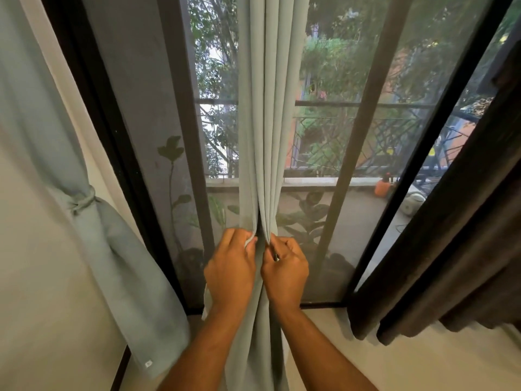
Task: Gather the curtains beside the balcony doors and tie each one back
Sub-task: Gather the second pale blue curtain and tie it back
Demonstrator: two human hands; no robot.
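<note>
Closest to you, your left hand [229,268] and right hand [284,270] pinch the folds of the pale green curtain [266,122] — both closed on its fabric, gathering it before the balcony doors [332,153]. Farther left, another green curtain [93,210] hangs tied back.

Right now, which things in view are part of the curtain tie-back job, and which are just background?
Job:
- middle curtain, pinched by left hand and right hand
- left curtain, already tied with tieback
- dark curtain, hanging loose

Background:
- orange bottle on balcony
- balcony railing
- potted plants
</note>
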